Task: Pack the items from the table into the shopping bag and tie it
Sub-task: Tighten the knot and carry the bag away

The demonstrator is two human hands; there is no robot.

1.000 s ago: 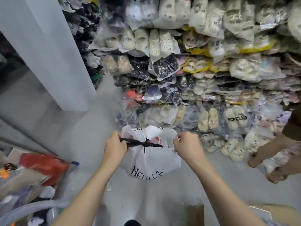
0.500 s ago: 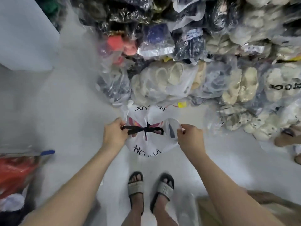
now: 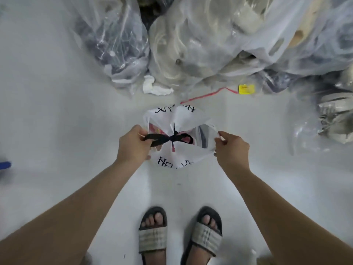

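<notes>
A white shopping bag (image 3: 183,119) with black lettering hangs in front of me above the grey floor. Its mouth is gathered by a black ribbon (image 3: 162,139) knotted at the middle, and something pink shows through the gaps. My left hand (image 3: 132,145) pinches the left loop of the ribbon. My right hand (image 3: 232,148) holds the bag's right edge between thumb and fingers. The bag's contents are mostly hidden.
Clear plastic bags of shoes (image 3: 200,44) are heaped on the floor ahead. A yellow tag (image 3: 246,89) with a red string lies at their foot, beside crumpled white paper (image 3: 155,87). My sandalled feet (image 3: 180,234) stand below the bag. A blue object (image 3: 4,165) pokes in at the left edge.
My head has tilted down, so the wall of shoes has slid out of view and my feet show. Both hands keep hold; the bag sits lower, closer to the floor.
</notes>
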